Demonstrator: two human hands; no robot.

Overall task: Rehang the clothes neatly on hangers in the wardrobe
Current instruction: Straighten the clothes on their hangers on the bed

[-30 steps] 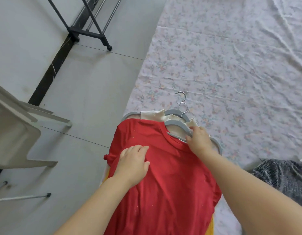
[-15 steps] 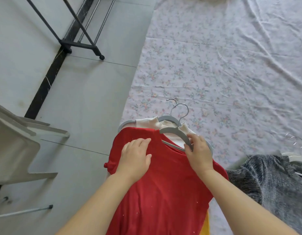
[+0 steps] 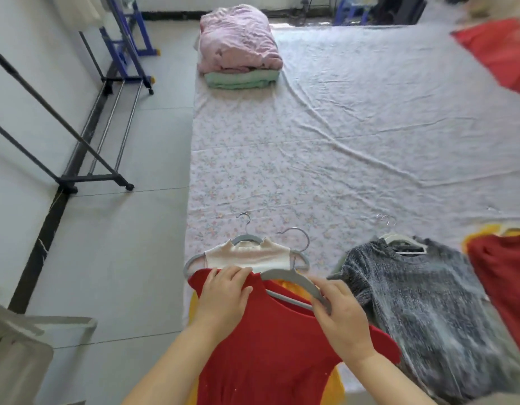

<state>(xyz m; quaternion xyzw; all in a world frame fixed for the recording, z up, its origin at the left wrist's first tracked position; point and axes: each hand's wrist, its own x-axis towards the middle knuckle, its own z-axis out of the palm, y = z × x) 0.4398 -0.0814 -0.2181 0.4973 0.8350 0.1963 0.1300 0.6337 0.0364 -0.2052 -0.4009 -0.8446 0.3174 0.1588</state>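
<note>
A red T-shirt (image 3: 264,346) lies at the near edge of the floral sheet (image 3: 326,147). A grey hanger (image 3: 294,277) sits partly inside its neckline, its metal hook pointing up. My right hand (image 3: 340,317) grips the hanger's right arm. My left hand (image 3: 225,293) holds the shirt's left shoulder at the collar. Under the red shirt lies a cream top (image 3: 247,255) on another grey hanger, and a yellow garment (image 3: 294,287) shows through the neck opening.
A grey knitted sweater (image 3: 422,302) on a white hanger lies to the right, with a dark red garment (image 3: 507,276) beyond it. Folded pink and green bedding (image 3: 238,48) sits at the far end. A black clothes rack (image 3: 86,159) stands on the left, a white chair (image 3: 16,352) nearby.
The view has tilted up, showing the far bedding and the rack. My left hand moved up to the shirt's collar. My right hand lifted the hanger's right arm.
</note>
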